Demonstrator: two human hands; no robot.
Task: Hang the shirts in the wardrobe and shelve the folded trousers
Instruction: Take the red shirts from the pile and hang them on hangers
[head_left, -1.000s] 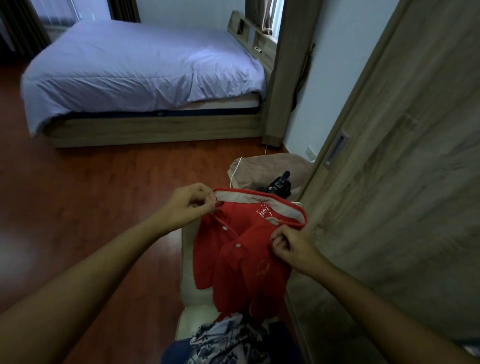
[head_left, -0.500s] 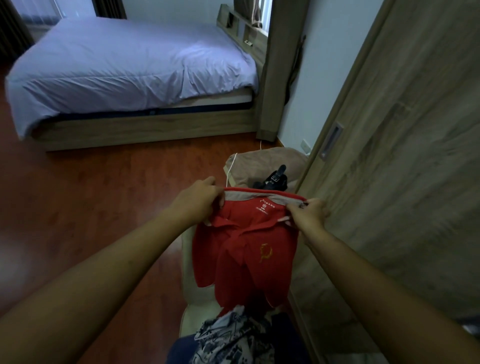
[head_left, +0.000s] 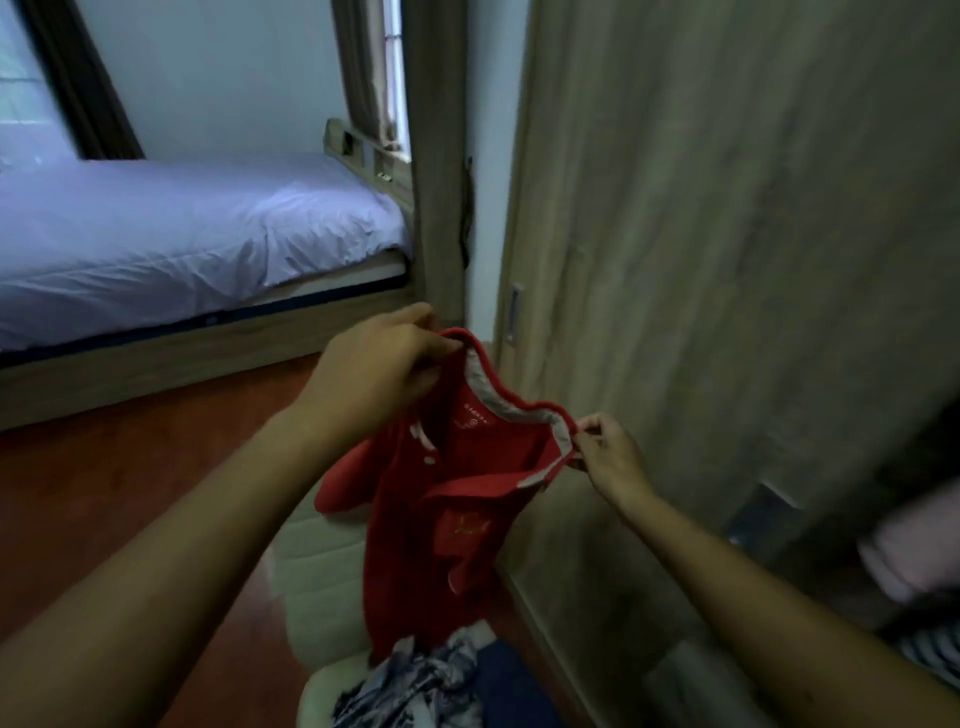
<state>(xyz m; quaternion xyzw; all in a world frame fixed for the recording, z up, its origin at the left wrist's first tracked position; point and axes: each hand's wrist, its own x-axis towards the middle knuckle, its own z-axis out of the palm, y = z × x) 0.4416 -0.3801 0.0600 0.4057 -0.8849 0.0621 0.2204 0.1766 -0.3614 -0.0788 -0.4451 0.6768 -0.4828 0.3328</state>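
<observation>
A red polo shirt (head_left: 447, 525) with a grey-lined collar hangs in front of me, held up by its collar. My left hand (head_left: 379, 369) pinches the collar's left end. At the collar's right end my right hand (head_left: 608, 454) grips it with the fingertips. The shirt's lower hem dangles over a pile of clothes, a patterned blue-white garment (head_left: 415, 686) and a dark blue one (head_left: 511, 686). To my right stands the wooden wardrobe door (head_left: 727, 260), shut, with a recessed handle (head_left: 514, 314). No hanger is in sight.
A bed (head_left: 182, 239) with a pale cover stands at the back left on the red-brown wooden floor (head_left: 104, 499). A pale cushioned seat (head_left: 317, 587) holds the clothes pile below me. At the far right, pink folded fabric (head_left: 914, 545) shows in a dark opening.
My view has swung up and to the right toward the wardrobe. Both hands have lifted the shirt and spread its collar wider, my right hand dropping lower than my left.
</observation>
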